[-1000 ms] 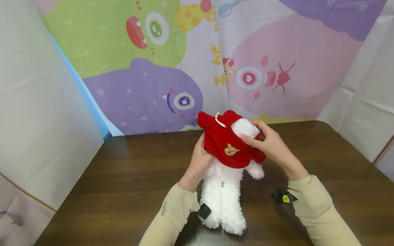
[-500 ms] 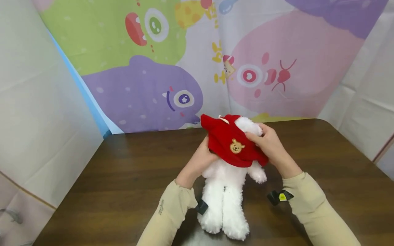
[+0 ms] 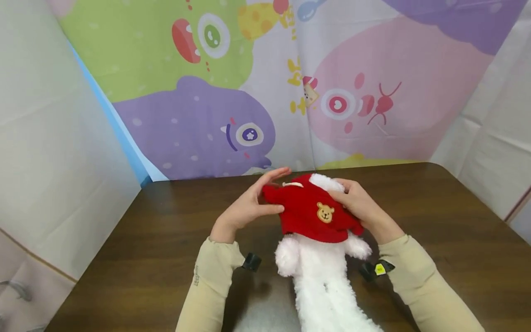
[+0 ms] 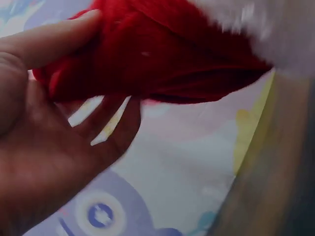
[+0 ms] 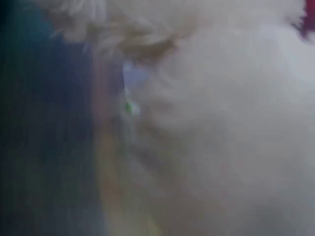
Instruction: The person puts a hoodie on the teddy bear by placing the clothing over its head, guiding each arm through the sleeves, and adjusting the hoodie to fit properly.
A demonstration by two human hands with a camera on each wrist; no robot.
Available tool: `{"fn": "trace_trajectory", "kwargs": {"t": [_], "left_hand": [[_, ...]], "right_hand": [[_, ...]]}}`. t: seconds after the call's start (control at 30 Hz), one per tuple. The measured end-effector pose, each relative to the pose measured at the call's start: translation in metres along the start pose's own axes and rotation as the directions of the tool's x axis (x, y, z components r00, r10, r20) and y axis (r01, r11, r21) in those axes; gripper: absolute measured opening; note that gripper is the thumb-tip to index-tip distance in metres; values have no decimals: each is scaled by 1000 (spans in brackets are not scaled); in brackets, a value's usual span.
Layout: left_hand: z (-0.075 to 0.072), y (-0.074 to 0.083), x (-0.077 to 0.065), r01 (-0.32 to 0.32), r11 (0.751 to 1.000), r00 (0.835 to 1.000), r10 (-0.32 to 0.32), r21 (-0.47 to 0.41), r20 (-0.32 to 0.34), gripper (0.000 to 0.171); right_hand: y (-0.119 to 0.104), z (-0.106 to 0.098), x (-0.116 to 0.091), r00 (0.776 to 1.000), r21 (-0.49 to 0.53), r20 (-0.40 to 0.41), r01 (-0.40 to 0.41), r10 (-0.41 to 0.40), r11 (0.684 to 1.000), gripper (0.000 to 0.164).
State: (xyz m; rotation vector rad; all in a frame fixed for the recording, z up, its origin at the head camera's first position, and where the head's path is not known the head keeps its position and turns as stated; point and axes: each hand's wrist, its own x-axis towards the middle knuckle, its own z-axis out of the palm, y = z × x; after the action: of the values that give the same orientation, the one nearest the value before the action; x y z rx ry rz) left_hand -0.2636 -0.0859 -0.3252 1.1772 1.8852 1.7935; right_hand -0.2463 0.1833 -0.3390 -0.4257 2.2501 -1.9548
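A white plush toy (image 3: 321, 276) wears a red shirt (image 3: 304, 212) with a small bear-face patch (image 3: 325, 212), pulled up over its upper part. White fluff (image 3: 327, 182) pokes out through the shirt's top. My right hand (image 3: 360, 205) grips the toy there, thumb in front and fingers hidden behind. At the other side, my left hand (image 3: 253, 203) spreads around a red sleeve (image 4: 98, 64). Its thumb touches the cloth while the fingers reach beneath, gaps showing between them. White fur (image 5: 221, 123) fills much of the blurred right wrist view.
The toy is over a dark wooden table (image 3: 178, 258). Behind the table hangs a curtain (image 3: 286, 110) printed with cartoon monsters. Pale panels (image 3: 54, 138) stand on both sides. A black wrist camera (image 3: 251, 262) sits at my left cuff.
My left hand has left the toy's side and moved up and left to the sleeve, fingers spread. The toy's legs have swung right and toward me; my right hand keeps its grip.
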Motion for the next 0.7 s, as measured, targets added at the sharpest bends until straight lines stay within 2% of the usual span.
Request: {"fn": "trace_trajectory", "kwargs": {"t": [0.07,0.2,0.3,0.37,0.43,0.47,0.53,0.63,0.7], "left_hand": [[6,7,2,18,998,997,-22,55,75,79],[15,18,0,30,988,977,-62,153,203,88],[16,23,-2,-7,963,967,-63,270,248,92],[16,24,-3,-28,947,968,-55,321,245,92],[15,23,-3,-33,935,975,-47,352,218,91],[16,22,-2,-21,938,980,-50,347,193,88],[16,20,-1,8,935,992,-52,354,115,80],[16,15,2,69,925,998,-61,373,-32,64],[17,11,4,93,899,990,-38,427,-136,52]], "right_hand": [[-2,2,-2,999,8,41,-4,4,1000,24],[-4,5,-5,995,39,97,-14,10,999,26],[-4,6,-6,986,75,163,10,-22,997,24],[-3,7,-6,979,95,201,18,-37,995,21],[-1,8,-6,974,113,223,24,-49,993,18],[0,9,-6,973,123,225,25,-52,992,17],[1,10,-6,978,140,199,28,-56,990,15],[1,13,-6,993,163,103,39,-57,986,13],[-1,16,-5,999,163,10,46,-48,986,13]]}}
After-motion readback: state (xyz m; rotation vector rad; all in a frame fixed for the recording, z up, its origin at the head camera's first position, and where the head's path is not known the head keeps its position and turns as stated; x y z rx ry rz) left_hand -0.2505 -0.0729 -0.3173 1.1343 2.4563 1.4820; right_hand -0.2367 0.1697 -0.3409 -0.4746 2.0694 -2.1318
